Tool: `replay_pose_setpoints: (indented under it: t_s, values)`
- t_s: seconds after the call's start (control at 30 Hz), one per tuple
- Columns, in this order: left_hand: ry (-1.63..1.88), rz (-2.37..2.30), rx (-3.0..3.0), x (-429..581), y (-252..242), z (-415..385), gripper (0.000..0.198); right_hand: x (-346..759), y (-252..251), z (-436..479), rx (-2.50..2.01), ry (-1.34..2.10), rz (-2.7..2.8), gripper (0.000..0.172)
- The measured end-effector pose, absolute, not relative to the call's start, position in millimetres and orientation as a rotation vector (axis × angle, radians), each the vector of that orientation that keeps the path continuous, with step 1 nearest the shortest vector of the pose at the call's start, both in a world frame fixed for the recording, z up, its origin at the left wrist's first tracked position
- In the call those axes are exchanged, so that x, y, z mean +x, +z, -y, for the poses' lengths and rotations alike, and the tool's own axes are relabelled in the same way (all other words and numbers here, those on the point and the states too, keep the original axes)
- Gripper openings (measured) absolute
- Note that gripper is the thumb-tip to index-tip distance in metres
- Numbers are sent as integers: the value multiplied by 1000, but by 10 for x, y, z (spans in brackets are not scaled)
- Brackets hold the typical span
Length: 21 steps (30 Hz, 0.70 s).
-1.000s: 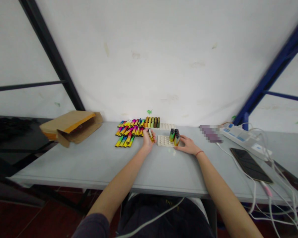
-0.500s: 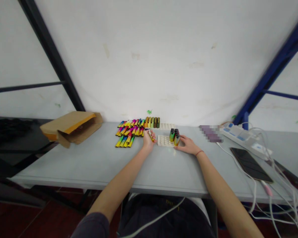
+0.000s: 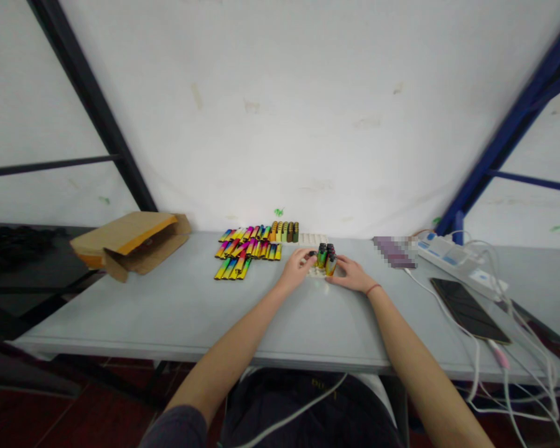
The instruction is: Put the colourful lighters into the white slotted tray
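Note:
My left hand (image 3: pixel 295 271) is closed around a lighter, whose dark top (image 3: pixel 312 253) shows at the fingertips; the rest of it is hidden. This hand is over the left part of a white tray with compartments (image 3: pixel 316 272). Several shiny lighters (image 3: pixel 330 264) with black tops stand upright in the tray's right part. My right hand (image 3: pixel 352 275) holds the tray's right end, thumb at the front edge and fingers beside the lighters. To the left, several rainbow-coloured lighters (image 3: pixel 233 269) lie in rows on the table.
Behind the hands, upright lighters (image 3: pixel 285 231) stand at the left of a second white tray (image 3: pixel 313 239). An open cardboard box (image 3: pixel 130 239) lies at the left. A phone (image 3: pixel 469 309), a power strip (image 3: pixel 462 264) and white cables (image 3: pixel 448 311) occupy the right side.
My left hand has moved right with the lighter, from beside the lying rows to over the tray. My right hand has stayed at the tray's right end.

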<state>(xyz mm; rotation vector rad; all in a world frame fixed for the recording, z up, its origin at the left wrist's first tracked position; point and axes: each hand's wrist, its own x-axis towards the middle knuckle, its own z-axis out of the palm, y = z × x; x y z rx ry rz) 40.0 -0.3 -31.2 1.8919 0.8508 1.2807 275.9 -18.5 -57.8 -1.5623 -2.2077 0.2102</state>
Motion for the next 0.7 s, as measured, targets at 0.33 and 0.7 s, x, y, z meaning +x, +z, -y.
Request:
replay_pose_setpoints:
  t_s: [0.33,0.7]
  values:
    - [1174,-859,1996,505,-344,68,31,2749,-567,193,-1541,191,2218,63]
    - [1132,-1052,2471,461,-204,158,31,2751,-564,191,-1561,206,2227,64]
